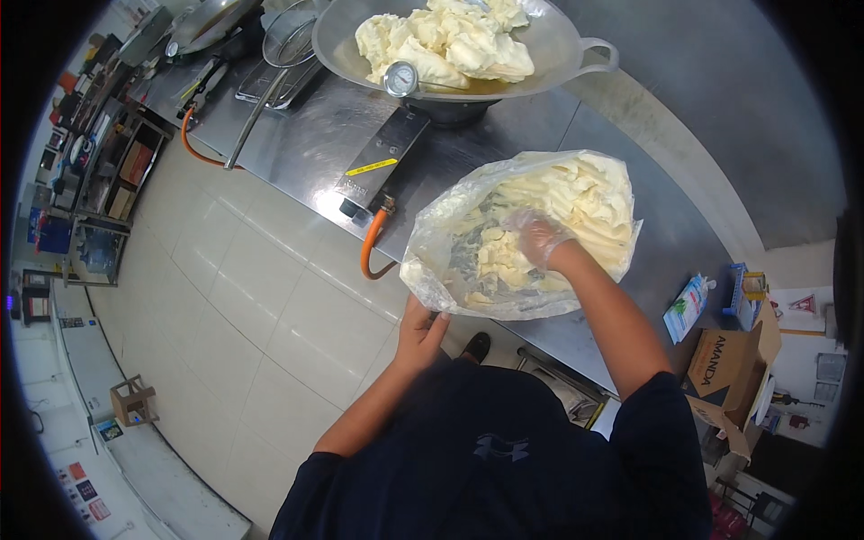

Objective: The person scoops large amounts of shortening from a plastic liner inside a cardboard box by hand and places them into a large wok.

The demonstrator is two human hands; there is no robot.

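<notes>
A large clear plastic bag (432, 236) lies wide open on the steel counter before me. Thick pale-yellow fat, like margarine or shortening, fills its far right side, and smaller lumps (503, 260) lie loose nearer me. My right hand (542, 239), in a clear disposable glove, reaches inside the bag among this fat. Blur hides its fingertips, so its grip cannot be made out. My bare left hand (422, 331) grips the bag's near left edge, thumb in sight and some fingers hidden by the plastic. Beyond the bag, a metal wok (574, 77) holds a big heap of similar fat (452, 44).
A dial thermometer (401, 79) sits at the wok's near rim. Beneath the wok is a gas burner (385, 158) with an orange hose (371, 246). A long-handled strainer (256, 115) lies leftward. On the right are a milk-type pouch (687, 308) and an open cardboard box (719, 368).
</notes>
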